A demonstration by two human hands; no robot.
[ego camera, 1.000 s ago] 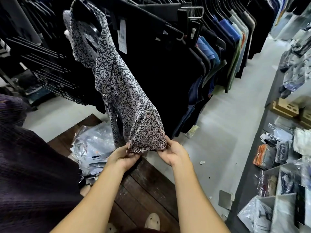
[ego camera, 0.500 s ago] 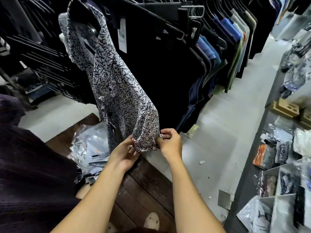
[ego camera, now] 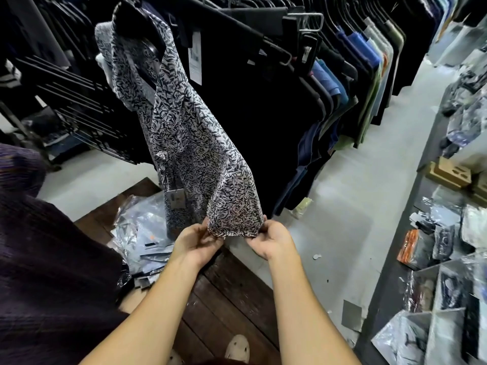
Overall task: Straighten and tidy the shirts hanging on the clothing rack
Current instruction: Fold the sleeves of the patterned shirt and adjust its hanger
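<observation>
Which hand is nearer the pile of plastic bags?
Left. The left hand pinches the sleeve hem just right of the bags; the right hand pinches the hem's other corner, farther right.

Left hand (ego camera: 196, 241) and right hand (ego camera: 271, 239) pinch the patterned shirt (ego camera: 184, 143) hem, stretched between them.

The fingertips of the left hand (ego camera: 196, 243) and the right hand (ego camera: 271, 241) are tucked behind the hem of the black-and-white leaf-print fabric shirt (ego camera: 184, 143) that they pinch. The shirt's black plastic hanger (ego camera: 151, 47) is mostly buried under the collar. Print on the white paper tag (ego camera: 195, 59) and the small grey tag (ego camera: 176, 198) is too small to read. The top edge cuts off the row of black clip hangers (ego camera: 266, 17). The shiny plastic-wrapped packets (ego camera: 448, 259) at right are blurred. The bottom edge clips a pale shoe (ego camera: 237, 347).
</observation>
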